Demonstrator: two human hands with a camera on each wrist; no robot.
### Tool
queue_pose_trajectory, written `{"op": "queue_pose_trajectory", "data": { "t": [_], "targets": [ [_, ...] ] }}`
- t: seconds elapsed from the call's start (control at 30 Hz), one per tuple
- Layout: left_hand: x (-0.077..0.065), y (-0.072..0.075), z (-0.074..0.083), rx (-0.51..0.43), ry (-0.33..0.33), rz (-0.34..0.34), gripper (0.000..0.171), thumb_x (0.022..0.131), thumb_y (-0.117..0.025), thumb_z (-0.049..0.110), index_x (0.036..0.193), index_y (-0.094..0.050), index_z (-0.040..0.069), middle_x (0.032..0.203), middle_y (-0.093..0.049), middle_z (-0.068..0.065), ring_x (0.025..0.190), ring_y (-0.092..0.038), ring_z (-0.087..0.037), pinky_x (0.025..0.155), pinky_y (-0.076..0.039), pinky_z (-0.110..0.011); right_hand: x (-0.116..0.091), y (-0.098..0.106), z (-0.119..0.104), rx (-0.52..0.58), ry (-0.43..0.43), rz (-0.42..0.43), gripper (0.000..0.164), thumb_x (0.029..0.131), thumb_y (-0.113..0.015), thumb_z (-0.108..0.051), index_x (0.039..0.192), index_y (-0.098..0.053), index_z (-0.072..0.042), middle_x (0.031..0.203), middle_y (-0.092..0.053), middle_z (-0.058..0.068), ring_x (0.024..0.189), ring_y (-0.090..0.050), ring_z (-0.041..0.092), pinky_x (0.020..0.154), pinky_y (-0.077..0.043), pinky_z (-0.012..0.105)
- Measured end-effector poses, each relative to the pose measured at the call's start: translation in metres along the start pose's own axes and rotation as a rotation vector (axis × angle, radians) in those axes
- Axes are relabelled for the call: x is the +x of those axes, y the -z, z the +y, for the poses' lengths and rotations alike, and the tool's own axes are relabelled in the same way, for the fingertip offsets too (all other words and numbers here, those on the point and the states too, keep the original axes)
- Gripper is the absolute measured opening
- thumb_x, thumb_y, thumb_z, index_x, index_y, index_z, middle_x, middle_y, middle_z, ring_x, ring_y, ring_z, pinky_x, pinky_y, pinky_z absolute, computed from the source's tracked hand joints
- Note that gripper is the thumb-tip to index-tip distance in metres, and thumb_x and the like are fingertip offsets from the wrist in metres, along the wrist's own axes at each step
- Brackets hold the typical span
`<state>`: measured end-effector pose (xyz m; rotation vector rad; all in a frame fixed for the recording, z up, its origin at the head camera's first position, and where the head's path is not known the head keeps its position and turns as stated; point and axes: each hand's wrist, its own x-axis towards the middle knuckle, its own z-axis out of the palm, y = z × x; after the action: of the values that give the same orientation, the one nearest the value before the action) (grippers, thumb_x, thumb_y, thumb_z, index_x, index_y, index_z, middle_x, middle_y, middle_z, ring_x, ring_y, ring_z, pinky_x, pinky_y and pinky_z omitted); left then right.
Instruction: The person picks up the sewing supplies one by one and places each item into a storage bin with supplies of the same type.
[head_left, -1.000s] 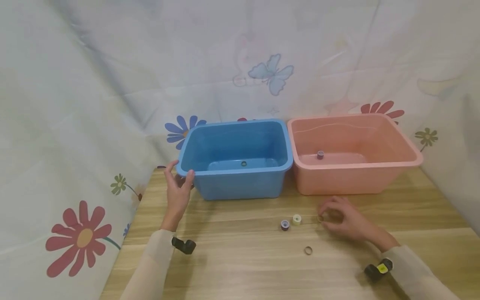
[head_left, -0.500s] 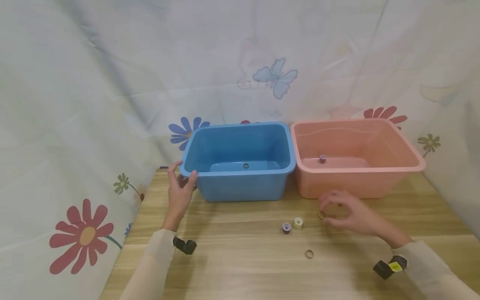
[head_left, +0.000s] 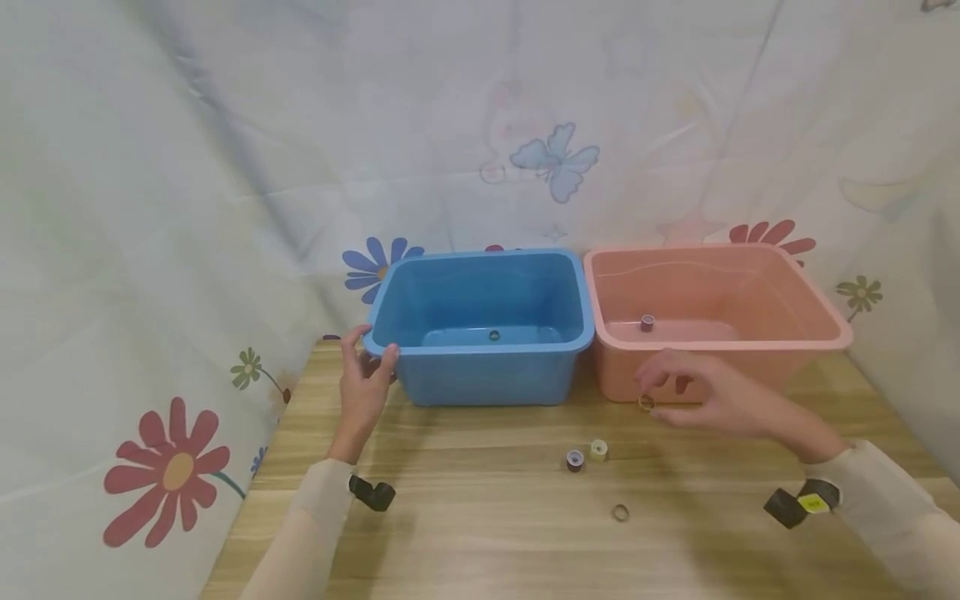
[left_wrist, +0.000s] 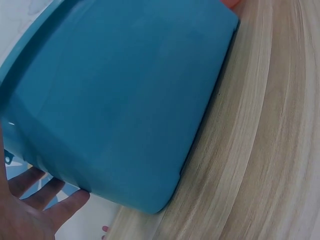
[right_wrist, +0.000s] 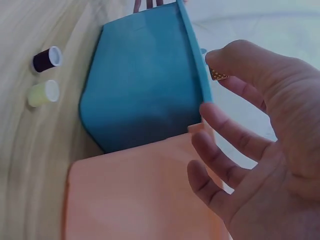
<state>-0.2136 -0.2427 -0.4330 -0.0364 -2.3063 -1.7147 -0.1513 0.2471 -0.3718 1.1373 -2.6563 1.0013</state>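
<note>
1. Ring [head_left: 647, 403] sits pinched between the thumb and one finger of the right hand [head_left: 723, 400]; we see its other three fingers loosely bent and spread, apart from the ring.
2. We find that ring outside the pink tub [head_left: 787, 344], in front of its near wall and lower than its near rim in the head view. How wide the space to the wall is, we cannot tell.
3. The left hand [head_left: 363, 398] grips the blue tub [head_left: 487, 379] at its near left corner, thumb at the near rim, fingers along the left side.
4. Both rims meet, but the walls slope inward, so we see a narrow gap low between the tubs.
5. A second ring [head_left: 494, 335] lies on the blue floor; a mauve spool [head_left: 647, 322] sits left of middle on the pink floor.
6. Nearer us, the dark spool [head_left: 574, 461] and pale spool [head_left: 598, 450] stand close together, the pale one farther right. A third ring [head_left: 620, 512] lies nearer still, apart from both.
7. A strip of table [head_left: 465, 517] separates the spools from the tubs; more wood spreads leftward to the left sleeve [head_left: 311, 508]. Cloth [head_left: 450, 83] hangs close behind the far rims.
</note>
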Motion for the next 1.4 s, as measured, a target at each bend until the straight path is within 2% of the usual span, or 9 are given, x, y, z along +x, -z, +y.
{"op": "queue_pose_trajectory", "data": {
  "t": [0.17,0.33,0.57,0.77,0.9,0.97,1.03,1.13,1.4],
  "targets": [
    [0.01,-0.001,-0.023,0.006,-0.01,0.027,0.065,0.097,-0.064,0.056,0.149,-0.029,0.039,0.153,-0.047,-0.021,0.129,-0.057,-0.034,0.095,-0.054,-0.058,0.013,0.011,-0.003,0.001,-0.019,-0.024,0.036,0.086,-0.085,-0.012,0.111,-0.068,-0.031,0.102,-0.067,-0.018,0.091,-0.064,0.007,0.078,-0.058,0.032],
    [0.009,-0.001,-0.025,-0.008,-0.008,0.023,0.064,0.097,-0.063,0.056,0.149,-0.029,0.039,0.151,-0.048,-0.021,0.128,-0.057,-0.033,0.096,-0.053,-0.058,0.031,0.024,-0.008,-0.035,-0.044,-0.032,0.036,0.086,-0.085,-0.014,0.109,-0.068,-0.036,0.102,-0.066,-0.02,0.094,-0.062,0.005,0.08,-0.057,0.031],
    [0.009,-0.002,-0.027,-0.027,-0.011,0.019,0.065,0.098,-0.063,0.054,0.15,-0.028,0.038,0.152,-0.047,-0.021,0.129,-0.057,-0.033,0.098,-0.052,-0.058,0.061,0.043,-0.009,-0.007,-0.012,-0.017,0.025,0.09,-0.082,-0.018,0.112,-0.073,-0.026,0.104,-0.07,-0.017,0.098,-0.064,0.01,0.083,-0.057,0.035],
    [0.008,-0.003,-0.026,-0.015,-0.012,0.034,0.064,0.098,-0.063,0.054,0.149,-0.027,0.038,0.153,-0.046,-0.022,0.13,-0.056,-0.034,0.098,-0.052,-0.057,0.08,0.06,-0.024,-0.15,-0.249,-0.009,0.031,0.089,-0.071,-0.06,0.119,-0.067,-0.05,0.107,-0.068,-0.024,0.108,-0.06,0.007,0.092,-0.05,0.042],
    [0.009,-0.003,-0.024,-0.017,-0.012,0.033,0.065,0.098,-0.063,0.055,0.149,-0.027,0.038,0.154,-0.045,-0.022,0.13,-0.056,-0.035,0.099,-0.052,-0.057,0.086,0.07,-0.038,-0.378,-0.364,-0.023,0.044,0.085,-0.054,-0.082,0.128,-0.048,-0.071,0.103,-0.063,-0.032,0.087,-0.062,0.004,0.073,-0.049,0.037],
    [0.008,-0.002,-0.023,-0.018,-0.019,0.037,0.065,0.098,-0.063,0.055,0.149,-0.027,0.037,0.153,-0.046,-0.022,0.129,-0.056,-0.034,0.099,-0.052,-0.057,0.095,0.07,-0.038,-0.306,-0.318,-0.018,0.044,0.092,-0.057,-0.073,0.134,-0.052,-0.062,0.113,-0.065,-0.025,0.095,-0.062,0.007,0.076,-0.05,0.039],
    [0.009,-0.002,-0.022,-0.024,-0.028,0.042,0.064,0.098,-0.064,0.054,0.149,-0.028,0.036,0.153,-0.046,-0.022,0.128,-0.057,-0.035,0.098,-0.052,-0.057,0.107,0.067,-0.032,-0.17,-0.249,0.017,0.041,0.096,-0.066,-0.056,0.135,-0.061,-0.045,0.124,-0.065,-0.016,0.106,-0.061,0.012,0.081,-0.052,0.044],
    [0.011,-0.002,-0.023,-0.017,-0.033,0.042,0.064,0.099,-0.063,0.053,0.149,-0.027,0.036,0.153,-0.047,-0.021,0.128,-0.057,-0.034,0.098,-0.052,-0.057,0.128,0.061,-0.018,0.092,-0.098,0.021,0.025,0.092,-0.079,-0.019,0.117,-0.072,-0.018,0.136,-0.062,0.0,0.125,-0.053,0.019,0.098,-0.047,0.053],
    [0.01,-0.002,-0.029,-0.008,-0.035,0.046,0.064,0.099,-0.063,0.051,0.15,-0.029,0.033,0.149,-0.05,-0.022,0.126,-0.059,-0.033,0.096,-0.053,-0.056,0.156,0.057,-0.013,0.109,-0.115,0.039,0.027,0.09,-0.08,-0.019,0.115,-0.071,-0.018,0.129,-0.064,-0.001,0.12,-0.054,0.017,0.099,-0.049,0.052]
  ]
}}
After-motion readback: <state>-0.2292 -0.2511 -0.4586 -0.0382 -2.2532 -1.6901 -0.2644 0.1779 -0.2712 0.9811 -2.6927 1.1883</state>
